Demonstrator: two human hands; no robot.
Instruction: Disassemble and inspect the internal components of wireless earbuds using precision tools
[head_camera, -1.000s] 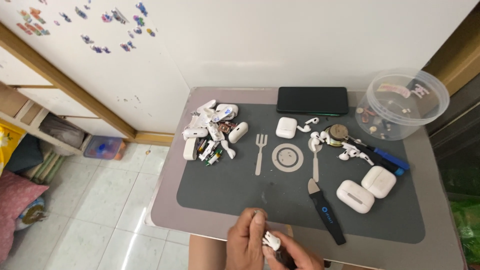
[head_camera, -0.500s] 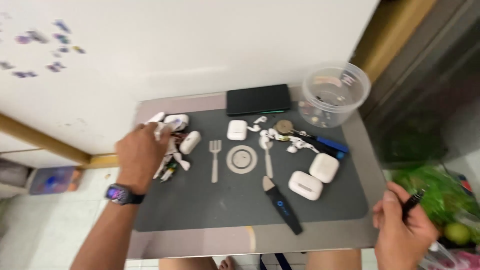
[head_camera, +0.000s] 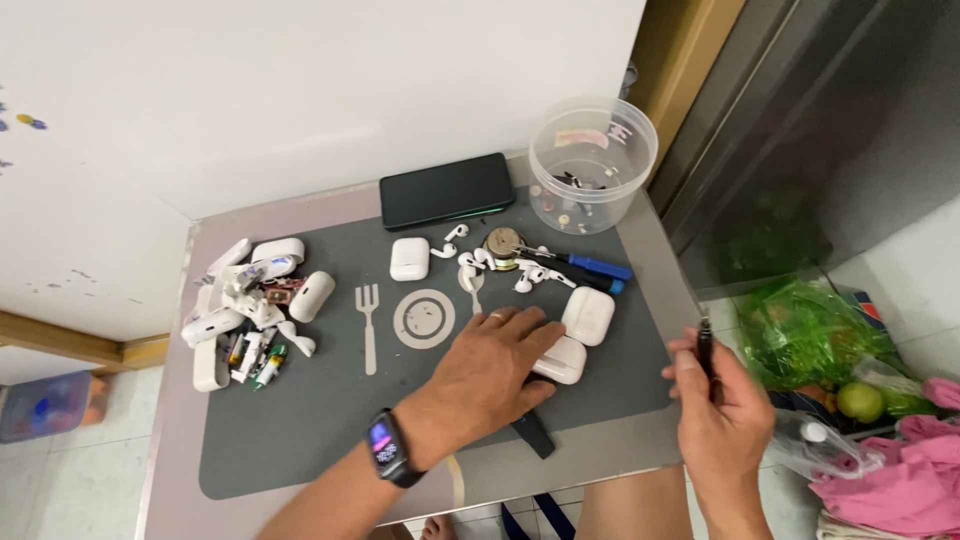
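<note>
My left hand (head_camera: 495, 368), with a smartwatch on the wrist, lies flat across the grey mat (head_camera: 300, 430). Its fingertips rest on a white earbud case (head_camera: 563, 363) and it covers most of a black pry tool (head_camera: 533, 433). A second white case (head_camera: 588, 314) sits just beyond the fingers. Off the table's right edge, my right hand (head_camera: 718, 408) grips a thin black pen-like tool (head_camera: 705, 350), held upright. Loose white earbuds (head_camera: 470, 262) and a blue-handled screwdriver (head_camera: 592, 266) lie further back.
A heap of white case shells and small parts (head_camera: 250, 305) sits at the mat's left. A small white case (head_camera: 409, 258), a black phone (head_camera: 447, 190) and a clear plastic tub (head_camera: 592, 160) stand at the back. A green bag with fruit (head_camera: 815, 350) and pink cloth (head_camera: 890, 480) lie on the floor at right.
My left hand left the heap of parts at the left and moved right onto the white earbud case. My right hand stayed off the right edge with the black tool.
</note>
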